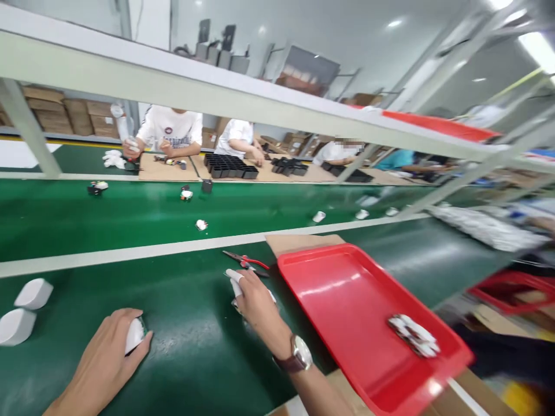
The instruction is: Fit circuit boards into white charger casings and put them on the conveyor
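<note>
My left hand [106, 355] is curled around a small white rounded piece [133, 336] with a green edge, low over the green work surface. Its thumb and fingers press on opposite sides of the piece. My right hand [255, 303], with white covers on some fingertips and a watch at the wrist, bends over something whitish that it mostly hides. Just beyond those fingers lie pliers [247, 261] with red handles. Two white rounded housings [33, 293] stand at the far left of the surface.
A red tray [333, 312] sits right of my right hand, holding a cluster of white and dark parts [414, 335]. Past a pale rail [130, 252], a green belt [143, 216] carries several small parts. Co-workers sit across it, beneath an overhead shelf [217, 81].
</note>
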{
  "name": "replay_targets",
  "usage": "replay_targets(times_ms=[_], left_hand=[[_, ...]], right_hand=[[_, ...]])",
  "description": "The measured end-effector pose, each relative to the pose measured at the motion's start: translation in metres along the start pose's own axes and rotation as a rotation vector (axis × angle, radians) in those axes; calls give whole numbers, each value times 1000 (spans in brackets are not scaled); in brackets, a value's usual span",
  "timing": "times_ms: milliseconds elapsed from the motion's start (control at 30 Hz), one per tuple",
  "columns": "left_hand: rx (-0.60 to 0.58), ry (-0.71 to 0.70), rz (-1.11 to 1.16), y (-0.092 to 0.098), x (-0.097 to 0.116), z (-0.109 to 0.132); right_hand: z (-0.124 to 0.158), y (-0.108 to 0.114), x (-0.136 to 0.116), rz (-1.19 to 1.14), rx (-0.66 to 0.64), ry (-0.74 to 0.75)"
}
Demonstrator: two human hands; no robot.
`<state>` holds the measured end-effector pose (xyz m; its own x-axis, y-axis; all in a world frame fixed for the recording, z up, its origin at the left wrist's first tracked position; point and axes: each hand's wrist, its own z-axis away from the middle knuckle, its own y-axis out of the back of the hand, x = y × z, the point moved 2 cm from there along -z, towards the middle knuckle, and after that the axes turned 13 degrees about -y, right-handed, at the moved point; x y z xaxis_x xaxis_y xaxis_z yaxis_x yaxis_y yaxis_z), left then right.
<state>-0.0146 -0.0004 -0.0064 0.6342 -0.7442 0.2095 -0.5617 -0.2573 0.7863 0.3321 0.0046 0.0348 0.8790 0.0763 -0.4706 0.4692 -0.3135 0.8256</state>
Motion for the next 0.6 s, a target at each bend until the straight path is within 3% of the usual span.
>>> replay_targets(times_ms=[133,267,467,600], left_hand=[[-72,-76,41,-9,-12,1],[-78,-104,66,-8,-12,-6],[-131,-108,114,-6,5,-28],[-218,-77,212,-10,17,-29]], right_hand=[[-7,18,55,122,-25,-56],[-30,16,63,148,-53,-46],[-135,-6,58,155,-105,-75],[-197,-27,46,147,-150,-114]])
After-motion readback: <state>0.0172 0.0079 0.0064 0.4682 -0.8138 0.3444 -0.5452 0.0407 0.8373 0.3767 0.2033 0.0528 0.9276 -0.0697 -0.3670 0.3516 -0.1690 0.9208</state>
